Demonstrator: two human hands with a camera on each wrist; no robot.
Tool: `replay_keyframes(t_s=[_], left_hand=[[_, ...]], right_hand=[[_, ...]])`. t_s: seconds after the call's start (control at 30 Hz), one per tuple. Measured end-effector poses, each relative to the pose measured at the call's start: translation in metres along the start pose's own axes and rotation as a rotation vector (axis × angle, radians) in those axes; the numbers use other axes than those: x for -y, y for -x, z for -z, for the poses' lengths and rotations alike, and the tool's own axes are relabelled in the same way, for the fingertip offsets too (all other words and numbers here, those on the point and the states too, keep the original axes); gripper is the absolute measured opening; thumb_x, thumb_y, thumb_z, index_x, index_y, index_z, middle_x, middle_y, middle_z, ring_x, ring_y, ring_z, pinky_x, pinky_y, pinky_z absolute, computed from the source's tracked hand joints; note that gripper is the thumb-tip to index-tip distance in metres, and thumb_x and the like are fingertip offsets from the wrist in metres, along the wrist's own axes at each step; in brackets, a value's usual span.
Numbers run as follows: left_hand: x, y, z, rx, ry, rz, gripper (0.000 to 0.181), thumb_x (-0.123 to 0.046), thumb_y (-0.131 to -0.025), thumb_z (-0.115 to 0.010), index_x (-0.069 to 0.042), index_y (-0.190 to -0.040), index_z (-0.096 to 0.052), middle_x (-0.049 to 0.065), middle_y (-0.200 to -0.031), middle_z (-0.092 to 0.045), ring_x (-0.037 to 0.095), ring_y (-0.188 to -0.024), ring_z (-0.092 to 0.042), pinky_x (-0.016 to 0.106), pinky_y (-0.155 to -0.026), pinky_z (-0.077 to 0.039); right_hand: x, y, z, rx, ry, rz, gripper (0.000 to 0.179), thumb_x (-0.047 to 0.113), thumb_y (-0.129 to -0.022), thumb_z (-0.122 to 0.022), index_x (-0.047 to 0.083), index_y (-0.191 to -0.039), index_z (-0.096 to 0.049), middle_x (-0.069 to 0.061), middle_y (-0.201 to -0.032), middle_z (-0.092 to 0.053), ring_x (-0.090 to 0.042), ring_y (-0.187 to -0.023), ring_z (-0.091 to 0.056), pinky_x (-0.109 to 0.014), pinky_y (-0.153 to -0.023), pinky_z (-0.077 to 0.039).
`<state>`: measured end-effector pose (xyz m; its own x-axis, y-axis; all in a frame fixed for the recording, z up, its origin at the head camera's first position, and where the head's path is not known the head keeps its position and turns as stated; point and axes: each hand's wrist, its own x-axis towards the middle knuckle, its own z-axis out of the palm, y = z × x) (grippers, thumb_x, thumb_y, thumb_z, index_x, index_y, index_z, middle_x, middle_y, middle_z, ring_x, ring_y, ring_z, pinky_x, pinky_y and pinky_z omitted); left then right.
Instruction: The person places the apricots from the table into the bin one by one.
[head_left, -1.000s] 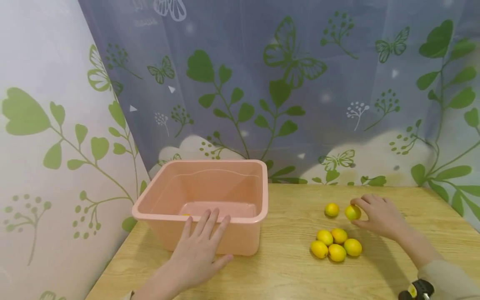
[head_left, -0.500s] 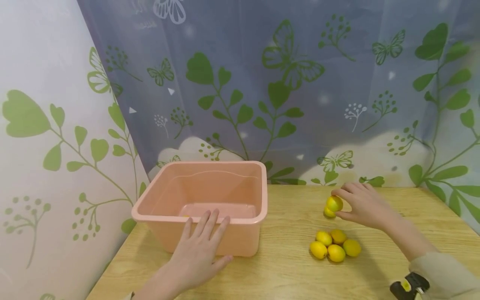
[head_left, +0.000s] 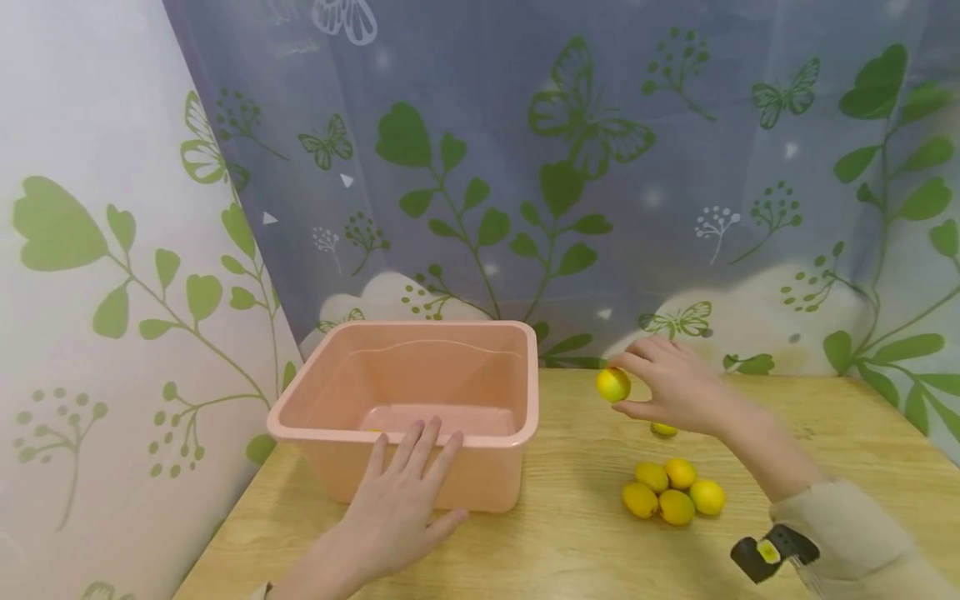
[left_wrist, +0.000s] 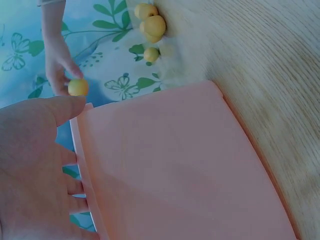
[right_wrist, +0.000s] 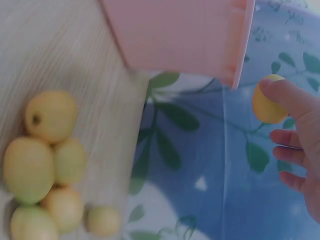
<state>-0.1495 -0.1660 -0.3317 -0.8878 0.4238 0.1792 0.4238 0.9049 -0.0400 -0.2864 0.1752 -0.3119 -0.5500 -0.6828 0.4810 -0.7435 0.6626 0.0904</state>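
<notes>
A yellow lemon [head_left: 613, 385] is pinched between the thumb and fingertips of my right hand [head_left: 678, 385], raised above the table to the right of the pink plastic tub [head_left: 480, 471]. In the right wrist view this lemon [right_wrist: 269, 102] shows yellow, with the tub's rim at its left. My left hand [head_left: 397, 500] rests with straight, spread fingers on the tub's near rim. A sliver of yellow shows inside the tub just behind that rim. Several lemons [head_left: 677, 506] lie in a close cluster on the table, and one more lemon [head_left: 663, 429] sits behind them, partly hidden by my right forearm.
The wooden table [head_left: 570, 542] ends at a printed backdrop [head_left: 480, 167] with leaves and butterflies. A similar pale sheet [head_left: 112, 375] stands along the left. A black strap device [head_left: 772, 550] is worn on my right wrist.
My right hand has lifted the pinched lemon off the table and carried it left toward the tub, past the lone lemon. The left hand has stayed on the rim.
</notes>
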Motion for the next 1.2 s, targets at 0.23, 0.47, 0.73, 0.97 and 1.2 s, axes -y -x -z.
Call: replay_keyframes(t_s=[0.23, 0.47, 0.73, 0.97, 1.2], left_hand=[[0.001, 0.001, 0.001, -0.010, -0.011, -0.012, 0.075, -0.052, -0.088, -0.052, -0.009, -0.145, -0.030, 0.020, -0.149, -0.024, 0.036, -0.136, -0.022, 0.063, -0.103, -0.016], [0.002, 0.002, -0.001, -0.007, -0.003, 0.000, 0.075, -0.052, -0.088, -0.053, -0.009, -0.145, -0.030, 0.019, -0.149, -0.024, 0.035, -0.136, -0.021, 0.063, -0.103, -0.015], [0.003, 0.003, -0.001, -0.013, -0.003, -0.011, 0.075, -0.051, -0.088, -0.053, -0.009, -0.145, -0.030, 0.020, -0.149, -0.024, 0.037, -0.135, -0.022, 0.063, -0.103, -0.016], [0.003, 0.002, -0.002, -0.014, -0.016, -0.014, 0.075, -0.052, -0.088, -0.053, -0.009, -0.145, -0.030, 0.020, -0.149, -0.024, 0.036, -0.135, -0.022, 0.063, -0.102, -0.017], [0.001, 0.001, -0.002, -0.022, -0.019, -0.015, 0.075, -0.052, -0.087, -0.053, -0.008, -0.145, -0.031, 0.021, -0.148, -0.025, 0.036, -0.135, -0.022, 0.063, -0.103, -0.016]], right_hand=[[0.020, -0.034, 0.004, -0.023, -0.035, 0.039, 0.046, 0.033, -0.073, -0.077, 0.010, -0.109, -0.063, -0.004, -0.098, -0.056, -0.023, -0.091, -0.049, -0.041, -0.076, -0.040], [0.039, -0.064, 0.003, -0.030, -0.078, 0.082, 0.045, 0.034, -0.074, -0.076, 0.012, -0.110, -0.062, -0.003, -0.097, -0.055, -0.021, -0.091, -0.048, -0.039, -0.077, -0.038], [0.061, -0.087, -0.011, 0.032, -0.094, 0.082, 0.043, 0.036, -0.077, -0.073, 0.015, -0.112, -0.061, 0.000, -0.097, -0.053, -0.018, -0.087, -0.045, -0.034, -0.074, -0.035], [0.077, -0.098, -0.025, 0.023, -0.097, 0.106, 0.041, 0.042, -0.078, -0.071, 0.015, -0.108, -0.063, 0.002, -0.100, -0.055, -0.018, -0.093, -0.048, -0.033, -0.072, -0.036], [0.079, -0.096, -0.025, 0.047, -0.110, 0.059, 0.044, 0.046, -0.083, -0.064, 0.015, -0.114, -0.062, 0.000, -0.109, -0.055, -0.019, -0.103, -0.049, -0.037, -0.079, -0.039]])
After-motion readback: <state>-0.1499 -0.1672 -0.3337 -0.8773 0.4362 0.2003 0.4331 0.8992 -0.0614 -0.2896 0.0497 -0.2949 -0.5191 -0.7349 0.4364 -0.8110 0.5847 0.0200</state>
